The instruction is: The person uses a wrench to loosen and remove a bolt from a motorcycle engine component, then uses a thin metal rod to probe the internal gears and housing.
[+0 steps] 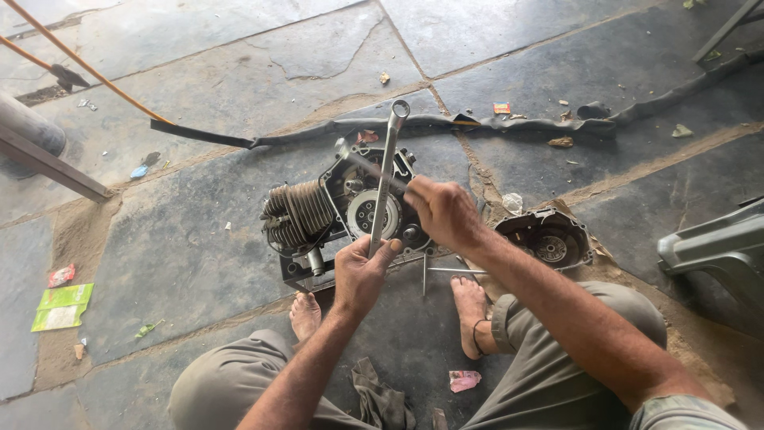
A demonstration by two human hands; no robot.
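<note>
The left hand [360, 275] grips the lower shank of a long, stiff steel ring spanner [385, 179], probably slick with oil, while the right hand [442, 212] closes on the finned grey engine [338, 209] just beyond.

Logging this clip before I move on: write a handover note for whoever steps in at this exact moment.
Left hand: grip closed on the lower end of a long ring spanner, held upright over the engine.
Right hand: on the open side of the small engine, by the clutch; what it grips is hidden.
Engine sits on the stone floor between the bare feet.
Done: side cover is off, lying to the right.
Left: clutch still in place; a thin tool lies by the right foot.
</note>
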